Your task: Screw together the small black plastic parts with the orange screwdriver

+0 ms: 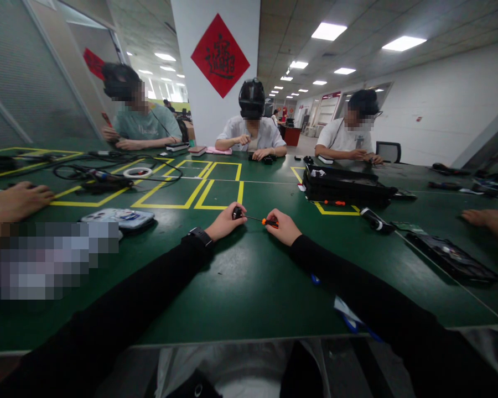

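My left hand (227,222) is closed around a small black part (237,212), whose kind I cannot make out. In my right hand (285,226) is a screwdriver (270,223) with an orange and black handle. Its thin shaft points left, and the tip reaches the black part or stops very near it; which of the two I cannot tell. Both hands are just above the green table (249,298), in front of yellow tape marks. A second orange screwdriver (334,203) lies farther right, beside a black case.
The open black case (348,185) stands at the right. Near it lie a black-and-white cylinder (376,221) and a black tray (452,257). Blue-handled scissors (351,320) lie under my right forearm. At left are a zip case (120,219), cables (103,177) and a white tape roll (137,172). Several people sit around.
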Tool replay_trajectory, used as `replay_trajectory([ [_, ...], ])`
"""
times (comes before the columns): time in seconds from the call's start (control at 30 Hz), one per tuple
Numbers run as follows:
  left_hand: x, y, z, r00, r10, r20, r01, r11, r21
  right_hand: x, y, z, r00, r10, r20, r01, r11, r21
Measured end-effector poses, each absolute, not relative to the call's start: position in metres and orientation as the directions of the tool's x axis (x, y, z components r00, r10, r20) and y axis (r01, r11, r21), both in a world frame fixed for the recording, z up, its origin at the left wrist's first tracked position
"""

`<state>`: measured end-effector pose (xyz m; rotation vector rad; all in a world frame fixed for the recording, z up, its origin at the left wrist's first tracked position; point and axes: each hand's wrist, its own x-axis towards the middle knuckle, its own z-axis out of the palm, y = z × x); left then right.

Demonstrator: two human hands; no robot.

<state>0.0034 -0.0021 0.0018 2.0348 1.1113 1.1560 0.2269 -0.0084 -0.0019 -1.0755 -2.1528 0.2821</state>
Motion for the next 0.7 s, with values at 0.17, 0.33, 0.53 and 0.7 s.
replay_trajectory([
  [0.17,0.0034,-0.0027,0.0022,0.292,0.852,0.435,0.391,-0.522,0.759,0.2256,-0.009,-0.0012,-0.366,0.788,0.496,0.651,0.597,-0.469],
  [0.33,0.0029,-0.0033,0.0027,0.298,0.852,0.43,0.397,-0.52,0.756,0.2259,-0.0074,0.0004,-0.394,0.795,0.462,0.667,0.593,-0.451],
  [0.53,0.0031,-0.0037,0.0028,0.299,0.856,0.421,0.384,-0.512,0.768,0.226,-0.0079,0.0013,-0.404,0.784,0.472,0.667,0.605,-0.435],
  [0.7,0.0031,-0.0037,0.0034,0.295,0.857,0.422,0.387,-0.511,0.767,0.2258,-0.0091,-0.0001,-0.379,0.779,0.499,0.661,0.606,-0.443],
])
